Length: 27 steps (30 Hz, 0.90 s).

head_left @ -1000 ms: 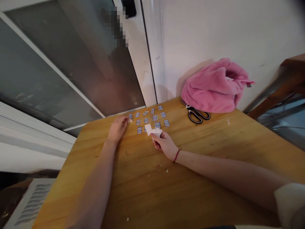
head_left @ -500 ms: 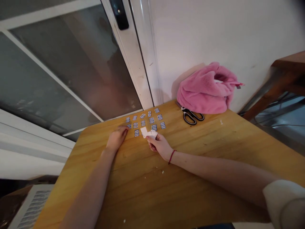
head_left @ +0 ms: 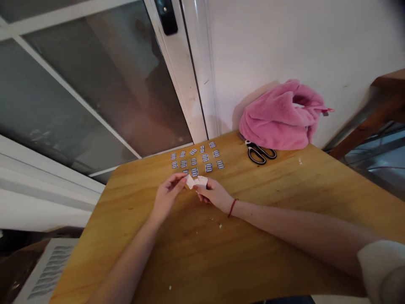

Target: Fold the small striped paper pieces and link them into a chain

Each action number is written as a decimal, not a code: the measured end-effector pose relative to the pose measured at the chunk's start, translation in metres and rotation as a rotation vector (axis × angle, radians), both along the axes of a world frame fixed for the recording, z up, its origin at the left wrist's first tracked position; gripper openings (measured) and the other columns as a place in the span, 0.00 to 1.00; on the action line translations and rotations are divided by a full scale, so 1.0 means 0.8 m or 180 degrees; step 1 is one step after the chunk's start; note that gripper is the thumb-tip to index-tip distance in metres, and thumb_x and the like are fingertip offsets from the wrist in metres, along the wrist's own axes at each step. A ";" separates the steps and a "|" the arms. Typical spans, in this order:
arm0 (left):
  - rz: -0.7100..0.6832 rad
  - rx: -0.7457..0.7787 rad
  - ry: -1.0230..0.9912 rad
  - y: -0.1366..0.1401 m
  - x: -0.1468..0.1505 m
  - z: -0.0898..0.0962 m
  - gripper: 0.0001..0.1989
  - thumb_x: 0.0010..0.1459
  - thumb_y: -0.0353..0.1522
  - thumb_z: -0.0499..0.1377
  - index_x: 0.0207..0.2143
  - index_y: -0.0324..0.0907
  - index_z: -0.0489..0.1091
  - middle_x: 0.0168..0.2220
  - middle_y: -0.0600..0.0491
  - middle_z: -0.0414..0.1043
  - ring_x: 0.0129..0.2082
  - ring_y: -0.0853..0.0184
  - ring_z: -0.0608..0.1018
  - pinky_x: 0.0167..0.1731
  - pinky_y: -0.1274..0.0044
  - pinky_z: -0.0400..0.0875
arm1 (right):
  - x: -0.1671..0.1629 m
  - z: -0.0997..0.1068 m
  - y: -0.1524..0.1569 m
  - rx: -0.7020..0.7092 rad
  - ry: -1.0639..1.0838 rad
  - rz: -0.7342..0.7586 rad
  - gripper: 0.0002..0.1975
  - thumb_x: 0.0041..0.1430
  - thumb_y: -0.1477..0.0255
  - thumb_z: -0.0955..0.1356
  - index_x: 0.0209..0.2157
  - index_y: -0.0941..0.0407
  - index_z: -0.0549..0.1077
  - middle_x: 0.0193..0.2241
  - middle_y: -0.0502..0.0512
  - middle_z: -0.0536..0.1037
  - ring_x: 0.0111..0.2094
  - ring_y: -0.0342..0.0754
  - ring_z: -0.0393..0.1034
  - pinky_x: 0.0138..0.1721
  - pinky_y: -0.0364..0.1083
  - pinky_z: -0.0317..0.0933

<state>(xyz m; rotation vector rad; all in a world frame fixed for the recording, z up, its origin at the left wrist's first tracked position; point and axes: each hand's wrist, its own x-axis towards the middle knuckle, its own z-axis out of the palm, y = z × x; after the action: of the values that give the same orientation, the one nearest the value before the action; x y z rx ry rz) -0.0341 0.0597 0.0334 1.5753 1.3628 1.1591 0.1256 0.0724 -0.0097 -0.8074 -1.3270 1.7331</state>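
Observation:
Small cards with blue-and-white markings point(head_left: 194, 161) lie in rough rows on the wooden table point(head_left: 253, 253), near its far edge. Just in front of them, my right hand point(head_left: 217, 196) pinches several small white paper cards point(head_left: 201, 181), fanned a little. My left hand point(head_left: 169, 192) has its thumb and fingers closed on the edge of one white card point(head_left: 190, 181) at the left of that bunch. Its right side still overlaps the cards in my right hand. The nearest row of laid cards is partly hidden behind my fingers.
Black-handled scissors point(head_left: 261, 153) lie at the back right, beside a pink plush bag point(head_left: 284, 116) against the wall. White paper scraps point(head_left: 220, 226) dot the table. A framed glass door point(head_left: 104, 80) borders the back left.
My left hand has left the laid cards and moved right and nearer, taking hold of a white card at my right hand. The view has shifted slightly.

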 end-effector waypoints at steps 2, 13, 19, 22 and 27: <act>0.0166 -0.0049 -0.0139 -0.006 0.007 -0.005 0.11 0.49 0.40 0.59 0.31 0.41 0.70 0.28 0.54 0.72 0.25 0.71 0.71 0.28 0.78 0.68 | 0.001 0.001 -0.001 0.0118 -0.0118 0.0084 0.14 0.52 0.62 0.65 0.30 0.59 0.63 0.15 0.45 0.65 0.14 0.35 0.53 0.15 0.37 0.47; 0.0901 0.0554 0.1165 0.034 -0.062 -0.035 0.09 0.51 0.35 0.57 0.32 0.42 0.75 0.36 0.51 0.76 0.37 0.66 0.76 0.40 0.74 0.69 | 0.002 0.004 -0.003 0.0084 -0.0138 0.0055 0.13 0.53 0.62 0.65 0.31 0.60 0.64 0.16 0.45 0.65 0.15 0.35 0.53 0.16 0.37 0.48; 0.0541 0.0549 0.1821 0.036 -0.065 -0.045 0.09 0.54 0.32 0.54 0.34 0.44 0.74 0.39 0.52 0.76 0.41 0.65 0.76 0.46 0.70 0.68 | 0.002 -0.001 -0.002 0.0046 -0.0196 0.0014 0.14 0.53 0.62 0.65 0.32 0.60 0.65 0.17 0.46 0.65 0.15 0.35 0.53 0.16 0.37 0.46; 0.0302 0.0707 0.2089 0.036 -0.066 -0.050 0.11 0.55 0.30 0.52 0.38 0.44 0.73 0.43 0.52 0.74 0.47 0.64 0.73 0.52 0.68 0.64 | 0.002 -0.001 -0.003 0.0034 -0.0179 0.0019 0.14 0.53 0.62 0.65 0.32 0.60 0.64 0.17 0.46 0.65 0.15 0.35 0.53 0.16 0.37 0.47; 0.0405 0.0656 0.1907 0.030 -0.061 -0.044 0.17 0.53 0.25 0.50 0.45 0.43 0.66 0.48 0.50 0.70 0.50 0.65 0.71 0.53 0.69 0.62 | 0.000 0.003 -0.003 0.0059 -0.0117 0.0019 0.15 0.52 0.61 0.66 0.30 0.60 0.66 0.16 0.46 0.66 0.15 0.35 0.53 0.15 0.37 0.47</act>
<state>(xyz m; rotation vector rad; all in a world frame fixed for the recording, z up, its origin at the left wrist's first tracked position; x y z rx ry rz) -0.0828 0.0840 -0.0017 2.1215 1.7849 0.9574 0.1258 0.0696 -0.0076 -0.8290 -1.3692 1.7157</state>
